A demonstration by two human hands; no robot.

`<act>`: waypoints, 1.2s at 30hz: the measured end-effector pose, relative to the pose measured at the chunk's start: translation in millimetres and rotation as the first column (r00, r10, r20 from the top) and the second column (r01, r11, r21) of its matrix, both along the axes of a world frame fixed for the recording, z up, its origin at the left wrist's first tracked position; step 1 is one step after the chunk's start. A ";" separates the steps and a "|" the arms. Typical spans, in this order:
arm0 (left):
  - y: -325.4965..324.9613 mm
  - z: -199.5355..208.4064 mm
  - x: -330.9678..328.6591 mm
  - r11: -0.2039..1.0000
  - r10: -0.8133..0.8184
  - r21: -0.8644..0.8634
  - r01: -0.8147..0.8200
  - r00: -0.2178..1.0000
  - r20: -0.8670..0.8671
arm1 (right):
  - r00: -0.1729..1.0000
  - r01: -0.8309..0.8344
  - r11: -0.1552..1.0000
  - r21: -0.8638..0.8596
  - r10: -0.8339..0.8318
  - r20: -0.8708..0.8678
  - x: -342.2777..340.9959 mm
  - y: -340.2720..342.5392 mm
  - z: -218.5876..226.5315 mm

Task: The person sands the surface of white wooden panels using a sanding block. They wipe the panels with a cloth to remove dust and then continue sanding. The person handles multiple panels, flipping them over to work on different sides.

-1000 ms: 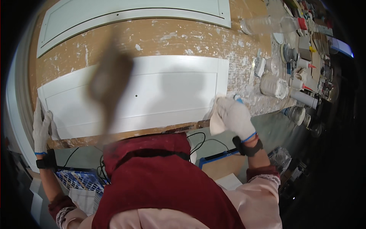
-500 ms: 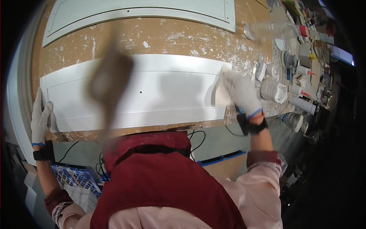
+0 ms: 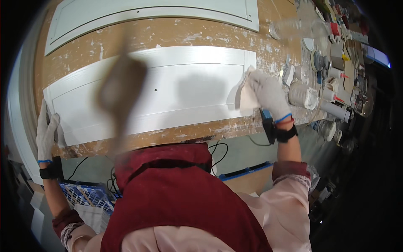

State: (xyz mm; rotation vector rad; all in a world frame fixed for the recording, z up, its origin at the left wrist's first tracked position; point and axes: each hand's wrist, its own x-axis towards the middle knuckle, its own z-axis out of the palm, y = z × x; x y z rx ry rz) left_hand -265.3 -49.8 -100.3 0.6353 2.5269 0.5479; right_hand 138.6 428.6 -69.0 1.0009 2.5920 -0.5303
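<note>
A white panel (image 3: 176, 101) with a grooved border and a small dark hole lies slanted on the bench, its right end farther from me. My left hand (image 3: 46, 134), in a white knit glove, grips its left end, fingers along the outer edge and thumb apart by the corner. At the right end, my gloved right hand (image 3: 268, 94) is closed on a cream sheet (image 3: 248, 97), pressed against the panel's edge; whether it is cloth or paper I cannot tell. A dark blurred object (image 3: 121, 86) close to the camera hides part of the panel.
Another pale panel (image 3: 168, 10) lies farther back on the paint-spotted bench (image 3: 176, 38). To the right stand a clear bottle with a red cap (image 3: 302, 30), a plastic jar (image 3: 302, 94) and several tubes and tools. Below the bench are a blue crate (image 3: 90, 193) and black cables (image 3: 220, 151).
The panel's right end has swung away from me, tilting the panel. My right hand has shifted slightly right with the sheet; my left hand stays at the left end, a little nearer me.
</note>
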 end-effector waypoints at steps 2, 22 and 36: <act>4.9 0.9 3.2 1.000 0.031 -0.001 -0.031 0.999 -0.013 | 0.998 0.019 1.000 -0.008 -0.019 -0.054 -9.6 24.1 -2.8; 313.5 35.6 182.3 0.694 -0.699 -0.119 0.711 0.623 -0.351 | 0.967 -0.229 0.924 0.305 0.253 -0.041 -13.0 15.9 -1.4; 332.4 15.6 189.6 0.664 -0.681 -0.160 0.731 0.501 -0.534 | 0.943 -0.309 0.855 0.416 0.332 0.019 -64.1 44.8 -9.4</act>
